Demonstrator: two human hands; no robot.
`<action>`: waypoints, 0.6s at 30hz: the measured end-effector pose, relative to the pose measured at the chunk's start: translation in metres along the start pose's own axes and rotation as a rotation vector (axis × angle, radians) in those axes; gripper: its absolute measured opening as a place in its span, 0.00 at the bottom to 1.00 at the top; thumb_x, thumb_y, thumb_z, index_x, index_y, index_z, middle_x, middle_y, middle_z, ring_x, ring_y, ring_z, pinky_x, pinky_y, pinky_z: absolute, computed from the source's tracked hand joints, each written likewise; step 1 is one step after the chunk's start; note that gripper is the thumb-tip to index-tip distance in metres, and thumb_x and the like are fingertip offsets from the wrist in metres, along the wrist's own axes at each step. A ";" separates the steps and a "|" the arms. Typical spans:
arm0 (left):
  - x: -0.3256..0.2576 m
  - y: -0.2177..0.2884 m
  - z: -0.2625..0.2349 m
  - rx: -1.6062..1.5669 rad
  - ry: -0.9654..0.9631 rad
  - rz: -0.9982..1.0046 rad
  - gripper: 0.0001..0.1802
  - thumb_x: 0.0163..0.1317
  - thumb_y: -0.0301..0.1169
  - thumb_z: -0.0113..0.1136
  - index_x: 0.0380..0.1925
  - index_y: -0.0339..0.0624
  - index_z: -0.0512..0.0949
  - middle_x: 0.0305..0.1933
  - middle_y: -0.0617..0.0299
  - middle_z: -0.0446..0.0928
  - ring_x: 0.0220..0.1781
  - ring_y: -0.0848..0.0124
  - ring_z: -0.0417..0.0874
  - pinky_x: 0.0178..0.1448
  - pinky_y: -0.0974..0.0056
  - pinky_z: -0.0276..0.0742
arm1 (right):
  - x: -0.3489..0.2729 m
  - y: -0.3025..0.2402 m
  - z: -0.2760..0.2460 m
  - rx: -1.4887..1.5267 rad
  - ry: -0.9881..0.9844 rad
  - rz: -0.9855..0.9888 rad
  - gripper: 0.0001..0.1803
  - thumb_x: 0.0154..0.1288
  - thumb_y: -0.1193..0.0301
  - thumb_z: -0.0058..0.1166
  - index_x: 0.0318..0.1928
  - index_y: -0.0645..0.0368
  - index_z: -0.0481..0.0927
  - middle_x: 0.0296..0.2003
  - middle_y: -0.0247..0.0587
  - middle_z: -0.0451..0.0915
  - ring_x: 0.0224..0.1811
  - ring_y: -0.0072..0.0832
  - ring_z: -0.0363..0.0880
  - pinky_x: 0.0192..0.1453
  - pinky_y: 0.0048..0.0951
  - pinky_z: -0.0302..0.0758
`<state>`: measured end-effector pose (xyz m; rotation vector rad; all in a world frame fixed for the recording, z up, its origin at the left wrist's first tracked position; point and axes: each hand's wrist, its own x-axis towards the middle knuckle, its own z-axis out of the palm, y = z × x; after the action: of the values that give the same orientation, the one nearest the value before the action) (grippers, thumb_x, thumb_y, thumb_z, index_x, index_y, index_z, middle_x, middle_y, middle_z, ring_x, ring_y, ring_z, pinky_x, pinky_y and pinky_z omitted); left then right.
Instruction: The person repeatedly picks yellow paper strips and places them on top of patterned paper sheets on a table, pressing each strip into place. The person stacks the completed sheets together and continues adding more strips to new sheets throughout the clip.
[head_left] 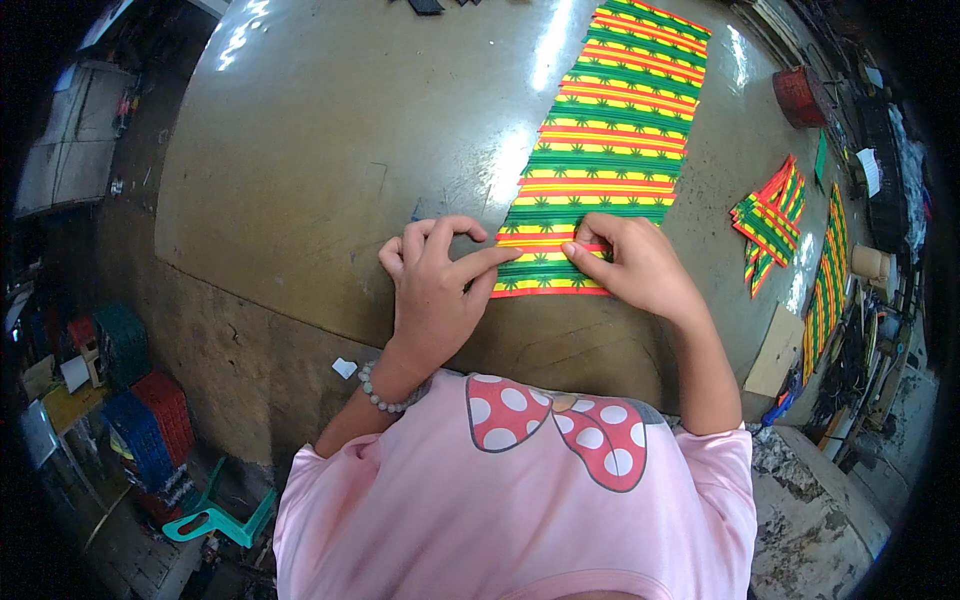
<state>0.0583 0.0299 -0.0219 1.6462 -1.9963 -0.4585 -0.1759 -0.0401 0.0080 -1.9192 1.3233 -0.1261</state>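
Note:
A long strip of striped fabric [610, 150] in green, yellow and red, with dark leaf shapes, lies flat on the table and runs away from me. Its near end lies at the table's front edge. My left hand [440, 275] is beside the strip's left side, fingers apart and bent, with one fingertip touching the cloth near its left edge. On the near right part of the strip, my right hand [640, 262] is closed, thumb and forefinger pinched together at the cloth. The other fingers of that hand curl under and are partly hidden.
Folded pieces of the same fabric [770, 222] lie on the right, with another long strip [828, 280] beyond them. A flat tan board [775, 348] and a red roll [798, 97] are also there. A green plastic stool [222, 515] stands low on the left.

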 end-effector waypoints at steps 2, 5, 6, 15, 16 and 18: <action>-0.001 0.002 0.000 0.050 -0.004 0.023 0.13 0.56 0.28 0.68 0.40 0.62 0.88 0.47 0.73 0.76 0.55 0.67 0.72 0.60 0.53 0.56 | 0.000 -0.002 -0.001 -0.017 0.002 0.001 0.16 0.68 0.60 0.61 0.33 0.61 0.78 0.23 0.49 0.78 0.26 0.42 0.77 0.32 0.41 0.70; -0.004 0.010 0.003 0.101 -0.010 0.100 0.16 0.56 0.28 0.67 0.45 0.57 0.86 0.48 0.68 0.77 0.53 0.65 0.74 0.59 0.53 0.61 | 0.000 -0.005 -0.002 -0.059 -0.020 0.048 0.16 0.67 0.59 0.60 0.34 0.60 0.79 0.26 0.53 0.81 0.31 0.51 0.81 0.35 0.48 0.74; -0.003 0.011 0.005 0.078 0.002 0.151 0.16 0.56 0.28 0.67 0.46 0.55 0.85 0.48 0.66 0.77 0.52 0.64 0.75 0.58 0.53 0.63 | 0.001 -0.005 -0.002 -0.073 -0.028 0.063 0.16 0.67 0.59 0.60 0.34 0.60 0.79 0.26 0.53 0.81 0.32 0.51 0.82 0.35 0.48 0.74; -0.002 0.019 0.020 -0.016 -0.092 0.421 0.21 0.64 0.28 0.63 0.56 0.35 0.78 0.54 0.54 0.78 0.58 0.56 0.78 0.61 0.54 0.76 | -0.022 -0.007 0.008 -0.223 0.186 0.073 0.18 0.68 0.57 0.60 0.32 0.61 0.81 0.29 0.52 0.83 0.34 0.48 0.84 0.37 0.47 0.77; -0.002 0.019 0.020 0.000 -0.091 0.427 0.21 0.64 0.29 0.63 0.57 0.36 0.78 0.53 0.55 0.78 0.57 0.57 0.78 0.60 0.54 0.76 | -0.026 -0.004 0.006 -0.210 0.217 0.079 0.19 0.68 0.57 0.60 0.32 0.62 0.81 0.29 0.51 0.84 0.33 0.48 0.85 0.36 0.46 0.77; -0.001 0.019 0.021 0.031 -0.084 0.435 0.21 0.65 0.30 0.62 0.57 0.37 0.78 0.51 0.56 0.78 0.55 0.59 0.78 0.59 0.55 0.76 | -0.028 0.006 -0.001 -0.033 0.187 0.123 0.19 0.68 0.56 0.60 0.31 0.62 0.81 0.28 0.50 0.83 0.32 0.46 0.84 0.36 0.45 0.77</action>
<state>0.0313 0.0340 -0.0284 1.1721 -2.3503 -0.3374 -0.1937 -0.0183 0.0136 -1.8840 1.5727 -0.2280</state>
